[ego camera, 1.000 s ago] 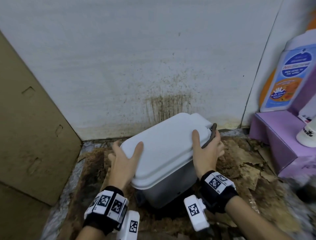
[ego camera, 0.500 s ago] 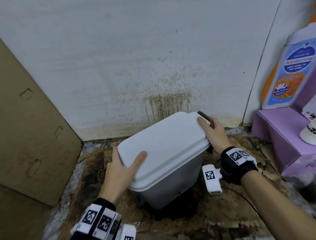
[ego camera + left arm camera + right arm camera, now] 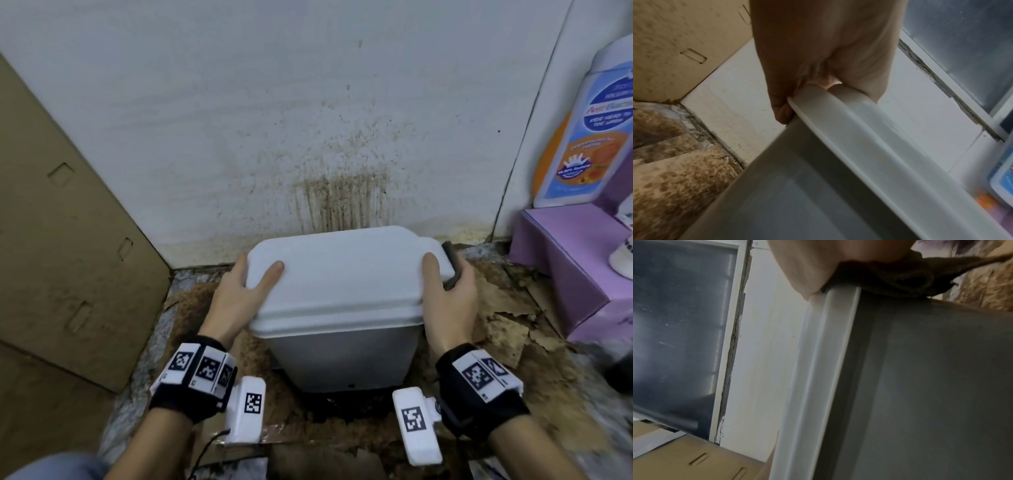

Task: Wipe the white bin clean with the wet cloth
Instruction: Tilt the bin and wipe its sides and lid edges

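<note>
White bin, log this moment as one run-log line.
left hand: grips lid edge | right hand: holds dark cloth against white bin lid | bin: lid closed, by stained wall

Bin point(image 3: 342, 308) stands before the wall point(image 3: 239, 120), cardboard point(image 3: 68, 257) at its left, box point(image 3: 565, 260) at its right.

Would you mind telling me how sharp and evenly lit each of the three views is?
Head view: evenly lit, bin sharp, right edge and bottle smeared, wide-angle bending. Left wrist view: left hand backlit and dim, bin wall soft. Right wrist view: dark and blurred, right hand and cloth soft, bin side in shadow.
</note>
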Demonstrator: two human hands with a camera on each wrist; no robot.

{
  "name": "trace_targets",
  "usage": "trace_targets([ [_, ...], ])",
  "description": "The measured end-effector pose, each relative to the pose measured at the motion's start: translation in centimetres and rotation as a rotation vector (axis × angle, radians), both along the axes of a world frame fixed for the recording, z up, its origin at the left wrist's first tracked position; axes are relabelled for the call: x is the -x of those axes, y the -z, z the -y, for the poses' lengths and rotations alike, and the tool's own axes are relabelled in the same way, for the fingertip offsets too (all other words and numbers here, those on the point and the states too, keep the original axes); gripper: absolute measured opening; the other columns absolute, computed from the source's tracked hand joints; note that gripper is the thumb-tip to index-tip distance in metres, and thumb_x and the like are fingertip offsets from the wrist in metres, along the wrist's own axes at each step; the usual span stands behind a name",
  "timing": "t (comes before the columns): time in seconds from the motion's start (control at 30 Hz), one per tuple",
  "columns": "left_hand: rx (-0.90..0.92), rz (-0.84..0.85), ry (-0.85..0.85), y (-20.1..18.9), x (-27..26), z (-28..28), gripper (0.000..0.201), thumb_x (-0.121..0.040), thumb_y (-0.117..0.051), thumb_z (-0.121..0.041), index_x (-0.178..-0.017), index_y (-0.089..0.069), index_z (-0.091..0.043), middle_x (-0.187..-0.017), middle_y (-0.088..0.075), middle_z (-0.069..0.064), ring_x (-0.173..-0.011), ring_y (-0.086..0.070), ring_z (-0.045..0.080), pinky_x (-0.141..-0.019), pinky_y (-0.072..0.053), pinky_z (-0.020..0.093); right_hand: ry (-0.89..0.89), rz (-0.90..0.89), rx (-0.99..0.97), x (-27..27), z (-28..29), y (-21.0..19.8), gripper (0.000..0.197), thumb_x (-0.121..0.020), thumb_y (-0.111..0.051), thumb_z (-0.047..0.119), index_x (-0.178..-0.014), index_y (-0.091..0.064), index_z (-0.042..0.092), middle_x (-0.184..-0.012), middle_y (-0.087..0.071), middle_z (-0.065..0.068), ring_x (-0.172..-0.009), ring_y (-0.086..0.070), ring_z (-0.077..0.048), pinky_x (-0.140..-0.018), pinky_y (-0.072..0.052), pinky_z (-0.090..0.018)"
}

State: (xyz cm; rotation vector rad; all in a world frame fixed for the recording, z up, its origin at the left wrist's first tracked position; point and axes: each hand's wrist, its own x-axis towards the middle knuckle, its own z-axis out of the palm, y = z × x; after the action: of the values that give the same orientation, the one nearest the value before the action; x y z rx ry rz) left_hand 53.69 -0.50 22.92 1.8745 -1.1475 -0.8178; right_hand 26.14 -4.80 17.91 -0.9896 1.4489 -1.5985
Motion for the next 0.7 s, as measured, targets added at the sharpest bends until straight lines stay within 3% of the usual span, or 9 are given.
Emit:
trace_targets([
  [0.07, -0.001, -0.014, 0.002, 0.2, -0.3, 0.6, 0.096, -0.087, -0.062, -0.068, -0.163, -0.022, -0.025, -0.166, -0.032, -0.005, -0.146, -0.04, 0.021, -0.111, -0.037, 0.036, 0.02, -0.016, -0.005, 0.0, -0.4, 0.7, 0.057, -0.095, -0.059, 0.049, -0.146, -0.046, 0.027, -0.143, -0.053, 0.009, -0.134, -0.048, -0.016, -0.11, -0.045, -0.041],
  [0.2, 0.043, -0.081, -0.009, 0.8, -0.8, 1.3, 0.091, -0.09, -0.064, -0.062, -0.163, -0.025, -0.025, -0.166, -0.032, -0.007, -0.147, -0.038, 0.019, -0.109, -0.035, 0.031, 0.017, -0.072, -0.01, -0.1, -1.4, 1.5, 0.062, -0.096, -0.042, 0.062, -0.148, -0.041, 0.029, -0.148, -0.049, 0.005, -0.139, -0.041, -0.02, -0.114, -0.038, -0.049],
  [0.3, 0.029, -0.115, -0.023, 1.8, -1.6, 1.6, 0.095, -0.085, -0.067, -0.067, -0.162, -0.027, -0.029, -0.166, -0.034, -0.007, -0.147, -0.04, 0.02, -0.117, -0.036, 0.04, 0.012, -0.059, -0.02, 0.0, -1.4, 1.2, 0.051, -0.107, -0.032, 0.047, -0.151, -0.039, 0.022, -0.15, -0.045, 0.003, -0.141, -0.039, -0.016, -0.117, -0.032, -0.04],
  [0.37, 0.024, -0.119, -0.02, 2.3, -2.0, 1.7, 0.098, -0.082, -0.068, -0.071, -0.162, -0.027, -0.031, -0.165, -0.034, -0.008, -0.147, -0.04, 0.021, -0.119, -0.036, 0.046, -0.011, -0.011, -0.053, 0.3, -1.1, 0.9, 0.048, -0.109, -0.031, 0.04, -0.149, -0.042, 0.017, -0.145, -0.049, 0.002, -0.134, -0.043, -0.014, -0.109, -0.034, -0.03],
  [0.47, 0.029, -0.101, -0.015, 2.6, -2.3, 1.8, 0.103, -0.077, -0.068, -0.079, -0.161, -0.03, -0.032, -0.164, -0.036, -0.009, -0.146, -0.042, 0.022, -0.119, -0.036, 0.05, -0.048, 0.004, -0.072, 0.8, -0.7, 0.9, 0.041, -0.108, -0.032, 0.037, -0.128, -0.053, 0.007, -0.122, -0.055, -0.003, -0.113, -0.051, -0.016, -0.1, -0.039, -0.034],
  [0.53, 0.023, -0.018, -0.023, 2.7, -2.3, 1.7, 0.105, -0.075, -0.062, -0.085, -0.16, -0.033, -0.03, -0.163, -0.039, -0.004, -0.145, -0.042, 0.024, -0.119, -0.036, 0.052, -0.052, -0.009, -0.057, 1.0, -0.7, 0.9, 0.042, -0.109, -0.033, 0.034, -0.129, -0.054, 0.004, -0.117, -0.055, -0.001, -0.108, -0.051, -0.015, -0.097, -0.041, -0.034],
  [0.6, 0.04, 0.184, -0.051, 2.6, -2.1, 1.5, 0.096, -0.081, -0.054, -0.085, -0.157, -0.039, -0.028, -0.157, -0.043, 0.005, -0.145, -0.037, 0.028, -0.119, -0.033, 0.055, -0.04, -0.006, -0.042, 1.0, -0.9, 0.8, 0.035, -0.109, -0.033, 0.031, -0.12, -0.058, 0.009, -0.113, -0.056, 0.001, -0.105, -0.051, -0.013, -0.095, -0.041, -0.032],
  [0.7, 0.214, 0.505, -0.112, 1.3, -1.1, 0.9, 0.06, -0.098, -0.053, -0.06, -0.148, -0.05, -0.026, -0.147, -0.047, 0.007, -0.142, -0.033, 0.026, -0.118, -0.026, 0.048, -0.044, 0.013, -0.01, 0.6, -1.2, 0.0, 0.021, -0.108, -0.034, 0.025, -0.094, -0.05, 0.024, -0.089, -0.051, 0.011, -0.084, -0.047, -0.005, -0.088, -0.038, -0.03],
])
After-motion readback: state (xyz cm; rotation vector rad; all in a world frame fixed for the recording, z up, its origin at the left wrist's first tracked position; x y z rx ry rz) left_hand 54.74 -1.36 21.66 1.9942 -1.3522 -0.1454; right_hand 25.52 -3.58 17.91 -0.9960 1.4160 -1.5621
